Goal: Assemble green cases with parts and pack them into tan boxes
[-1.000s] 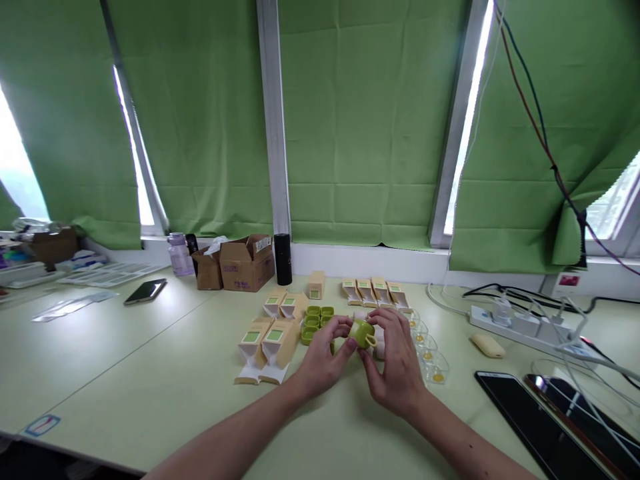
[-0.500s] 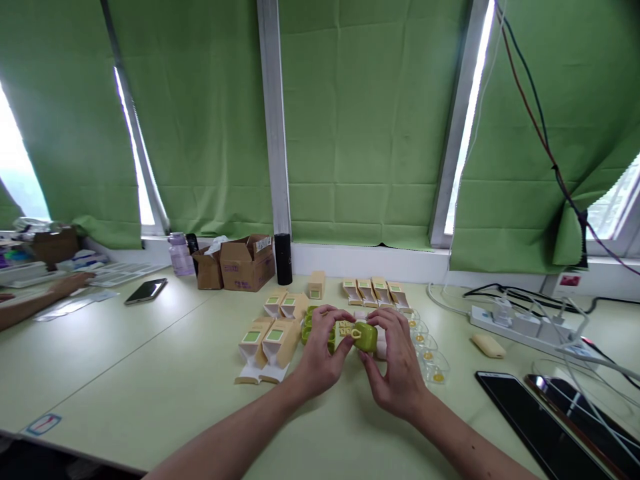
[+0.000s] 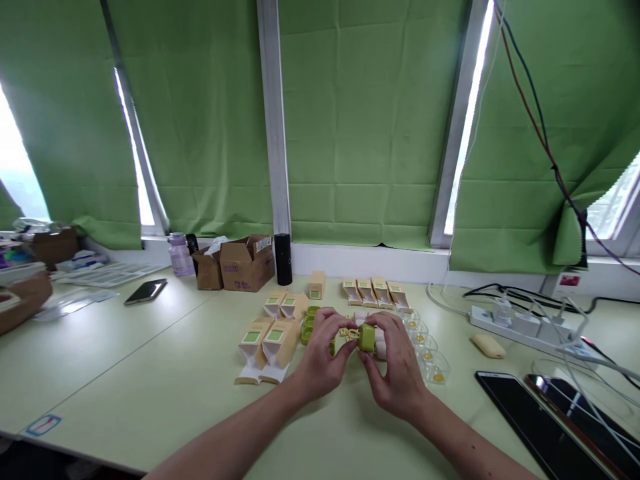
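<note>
Right of the green containers (image 3: 309,321), our right hand (image 3: 397,363) pinches a small green case (image 3: 367,339), its longer side seemingly upright, its loop (image 3: 352,333) pointing toward our left hand (image 3: 323,357); whether the left fingertips grip that loop, we cannot tell.

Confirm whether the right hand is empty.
No, the right hand has a small green piece between its thumb and fingers.
</note>
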`<state>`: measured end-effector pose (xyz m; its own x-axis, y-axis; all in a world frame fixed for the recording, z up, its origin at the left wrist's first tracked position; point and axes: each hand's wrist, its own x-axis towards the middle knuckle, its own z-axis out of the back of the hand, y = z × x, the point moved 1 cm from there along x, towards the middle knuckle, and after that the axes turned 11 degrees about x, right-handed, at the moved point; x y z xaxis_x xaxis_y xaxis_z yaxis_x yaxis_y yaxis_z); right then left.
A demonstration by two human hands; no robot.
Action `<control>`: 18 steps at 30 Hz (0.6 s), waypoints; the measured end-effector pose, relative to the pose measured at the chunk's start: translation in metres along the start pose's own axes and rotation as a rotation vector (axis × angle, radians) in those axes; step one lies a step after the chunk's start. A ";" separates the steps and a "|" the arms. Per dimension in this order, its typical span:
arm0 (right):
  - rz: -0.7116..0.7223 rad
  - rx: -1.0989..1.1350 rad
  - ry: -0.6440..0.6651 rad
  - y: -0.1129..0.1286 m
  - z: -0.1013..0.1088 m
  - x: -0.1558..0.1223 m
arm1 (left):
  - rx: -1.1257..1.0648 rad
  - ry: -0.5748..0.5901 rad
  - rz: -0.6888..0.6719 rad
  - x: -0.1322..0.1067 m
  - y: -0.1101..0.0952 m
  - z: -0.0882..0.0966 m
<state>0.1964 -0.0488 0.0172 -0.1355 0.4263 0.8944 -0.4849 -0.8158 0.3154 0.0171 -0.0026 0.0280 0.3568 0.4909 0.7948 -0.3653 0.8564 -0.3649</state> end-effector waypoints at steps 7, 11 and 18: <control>-0.007 -0.001 0.013 -0.001 0.001 -0.001 | 0.000 -0.014 -0.014 0.000 -0.002 0.001; -0.009 0.000 0.019 -0.001 0.001 -0.001 | 0.028 -0.028 -0.028 0.000 -0.002 0.002; 0.006 -0.027 0.028 -0.002 0.001 -0.001 | 0.040 -0.043 -0.031 -0.001 -0.001 0.001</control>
<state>0.1988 -0.0481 0.0156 -0.1626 0.4323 0.8869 -0.5068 -0.8079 0.3008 0.0160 -0.0039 0.0285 0.3318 0.4560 0.8258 -0.3889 0.8637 -0.3206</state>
